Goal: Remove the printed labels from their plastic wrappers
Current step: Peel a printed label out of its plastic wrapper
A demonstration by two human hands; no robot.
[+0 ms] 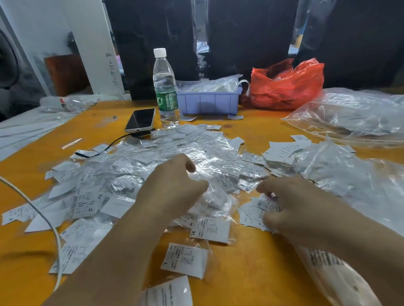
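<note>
clear plastic everywhere. the labels (pixel 210 229) sit in thin wrappers (pixel 196 157), heaped across the middle of the orange table (pixel 247 285), with a few strays toward the bottom of the frame. i'd guess they weigh nothing and the film is slippery and crinkly, so pinch a wrapper by an open edge and slide the stiffer paper out by a corner.

left hand (pixel 170 186), centre frame, has fingers curled into the crumpled film and seems to grip it. right hand (pixel 294 205), just right of centre, pinches a small label at its fingertips.

containers: purple tray (pixel 209 101) at upper centre holds more bagged stuff, red bag (pixel 288 84) next to it is stuffed, contents unclear. big clear bags (pixel 364 115) on the right look full of film. water bottle (pixel 165 86) and phone (pixel 140 120) stand left of the tray.
</note>
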